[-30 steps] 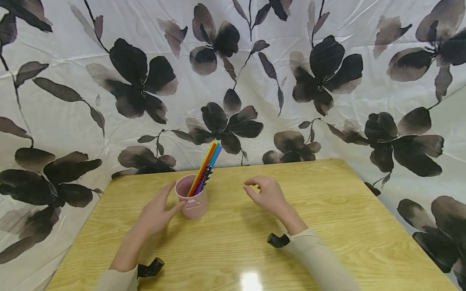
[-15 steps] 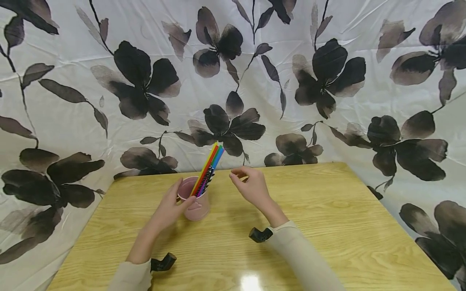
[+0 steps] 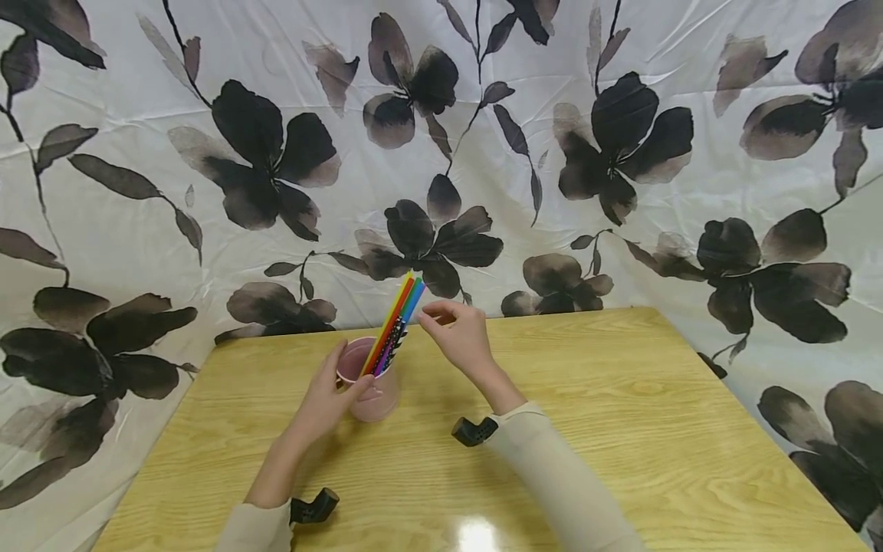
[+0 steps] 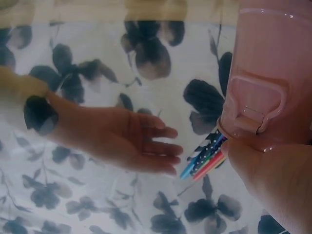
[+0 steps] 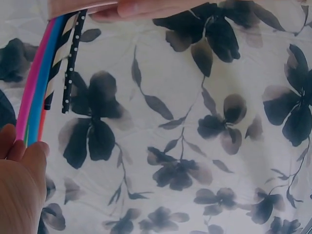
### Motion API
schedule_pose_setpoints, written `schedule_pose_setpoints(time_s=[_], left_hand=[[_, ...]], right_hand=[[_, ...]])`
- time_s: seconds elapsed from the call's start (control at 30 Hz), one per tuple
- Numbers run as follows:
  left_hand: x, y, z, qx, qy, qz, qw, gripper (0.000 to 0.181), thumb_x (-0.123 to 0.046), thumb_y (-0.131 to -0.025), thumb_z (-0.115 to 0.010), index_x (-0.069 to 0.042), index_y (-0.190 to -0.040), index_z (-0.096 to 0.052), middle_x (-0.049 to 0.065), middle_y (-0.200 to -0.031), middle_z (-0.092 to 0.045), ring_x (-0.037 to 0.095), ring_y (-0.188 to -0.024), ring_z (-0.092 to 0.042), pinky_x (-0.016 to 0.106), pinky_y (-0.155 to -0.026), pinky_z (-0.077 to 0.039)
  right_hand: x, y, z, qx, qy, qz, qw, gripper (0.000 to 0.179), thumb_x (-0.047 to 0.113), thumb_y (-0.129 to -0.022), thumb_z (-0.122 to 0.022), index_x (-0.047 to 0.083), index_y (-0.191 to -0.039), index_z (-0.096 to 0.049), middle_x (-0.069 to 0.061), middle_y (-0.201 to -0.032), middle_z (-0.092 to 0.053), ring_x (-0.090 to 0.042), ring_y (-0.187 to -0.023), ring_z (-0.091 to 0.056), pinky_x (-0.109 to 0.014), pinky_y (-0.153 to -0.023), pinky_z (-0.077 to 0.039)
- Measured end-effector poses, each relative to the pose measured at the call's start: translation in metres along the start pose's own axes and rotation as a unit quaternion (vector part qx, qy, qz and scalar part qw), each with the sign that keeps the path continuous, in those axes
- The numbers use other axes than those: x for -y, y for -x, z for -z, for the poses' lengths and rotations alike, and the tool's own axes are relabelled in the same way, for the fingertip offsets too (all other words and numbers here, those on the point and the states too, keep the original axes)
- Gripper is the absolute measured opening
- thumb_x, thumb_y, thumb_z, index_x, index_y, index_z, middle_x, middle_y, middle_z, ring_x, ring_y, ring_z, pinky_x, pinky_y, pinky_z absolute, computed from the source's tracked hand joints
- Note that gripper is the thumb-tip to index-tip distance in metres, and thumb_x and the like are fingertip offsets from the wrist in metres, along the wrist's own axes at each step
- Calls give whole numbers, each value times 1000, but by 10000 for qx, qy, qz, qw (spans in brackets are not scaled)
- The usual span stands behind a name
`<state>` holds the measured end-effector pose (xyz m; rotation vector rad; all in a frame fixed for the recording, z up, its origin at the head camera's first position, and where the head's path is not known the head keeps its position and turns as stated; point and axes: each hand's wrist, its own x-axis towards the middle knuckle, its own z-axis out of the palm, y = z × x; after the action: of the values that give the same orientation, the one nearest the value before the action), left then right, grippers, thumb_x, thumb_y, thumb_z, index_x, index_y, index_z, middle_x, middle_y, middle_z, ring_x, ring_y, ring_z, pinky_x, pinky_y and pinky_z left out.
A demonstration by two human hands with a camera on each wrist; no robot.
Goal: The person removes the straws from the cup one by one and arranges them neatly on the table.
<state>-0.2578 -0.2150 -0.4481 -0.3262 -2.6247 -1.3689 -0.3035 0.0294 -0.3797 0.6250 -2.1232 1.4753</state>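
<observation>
A pink cup [image 3: 375, 405] with a loop on its side stands on the table, leaning straws [image 3: 394, 324] rising above its rim. Some straws are plain bright colours; others are black and white, striped or dotted, and shorter. My left hand [image 3: 323, 404] holds the cup's near left side by the rim, thumb in front; its other fingers are partly hidden. Close to the straws' upper ends, on their right, is my right hand [image 3: 461, 341], fingers loosely bent. In the left wrist view that right hand [image 4: 126, 139] has spread fingers beside the straw tips, holding nothing I can see.
The wooden table [image 3: 607, 414] reaches back to a white cloth [image 3: 510, 46] printed with dark flowers. Each wrist carries a black device, one at the left wrist [image 3: 313, 507] and one at the right wrist [image 3: 473, 432].
My right hand has moved left, up to the straws' upper ends. The left hand has shifted right and its thumb now lies on the cup's rim front.
</observation>
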Motion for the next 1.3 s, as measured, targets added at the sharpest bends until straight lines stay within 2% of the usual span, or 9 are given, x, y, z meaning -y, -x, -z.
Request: schedule_pose_setpoints(time_s=[0.2,0.37,0.53,0.77,0.87,1.1,1.2,1.3], left_hand=[[3,0,-2,-126,269,-148,9995,82,-45,-79,-61,-12,-141,-18,13,-137,-28,27,-117,-39,44,-92,-36],[2,3,-2,-36,141,-156,9998,81,-44,-81,-58,-13,-142,-15,12,-138,-27,27,-115,-40,45,-92,-36],[2,3,-2,-18,18,-88,10000,80,-46,-81,-57,-16,-142,-15,11,-137,-28,25,-113,-40,47,-91,-37],[3,2,-3,-69,-144,-117,9998,82,-47,-81,-57,-12,-142,-15,13,-137,-27,28,-117,-36,50,-93,-33],[3,2,-4,-79,-170,-122,9998,81,-47,-81,-57,-13,-142,-16,12,-137,-28,27,-118,-35,49,-94,-32],[3,4,-6,-88,-11,-166,9998,80,-44,-81,-58,-13,-141,-16,11,-136,-29,25,-114,-39,46,-91,-37],[2,5,-6,-82,84,-154,9998,80,-43,-81,-58,-12,-141,-15,12,-137,-28,26,-115,-38,46,-92,-36],[0,4,-5,-112,75,-89,9999,81,-45,-81,-58,-12,-142,-15,12,-139,-26,27,-117,-37,46,-94,-33]], right_hand=[[3,-4,-6,-250,13,-264,9993,18,34,-76,-69,17,-83,-70,10,-75,-64,-8,-63,-58,-23,-55,-48],[6,-5,-12,-212,-99,-453,9987,19,36,-75,-69,18,-80,-70,11,-73,-64,-7,-62,-58,-23,-53,-48],[6,-6,-19,-268,-264,-434,9983,18,33,-74,-71,16,-79,-70,10,-71,-64,-6,-61,-59,-23,-51,-49],[3,-7,-29,-527,42,-645,9965,19,35,-71,-72,17,-73,-70,13,-67,-62,-2,-61,-57,-23,-49,-46],[2,-6,-31,-614,-3,-671,9959,18,34,-72,-72,16,-73,-69,11,-66,-62,-3,-60,-57,-23,-49,-47],[0,-4,-34,-736,-598,-814,9922,18,32,-75,-70,15,-77,-70,8,-70,-63,-6,-62,-59,-24,-55,-50],[8,-5,-29,-742,-917,-855,9893,21,32,-75,-70,12,-80,-70,5,-73,-64,-8,-66,-59,-25,-58,-50],[22,-12,-18,-641,-1487,-802,9835,24,28,-77,-69,6,-85,-68,-2,-76,-65,-15,-69,-61,-31,-59,-52]])
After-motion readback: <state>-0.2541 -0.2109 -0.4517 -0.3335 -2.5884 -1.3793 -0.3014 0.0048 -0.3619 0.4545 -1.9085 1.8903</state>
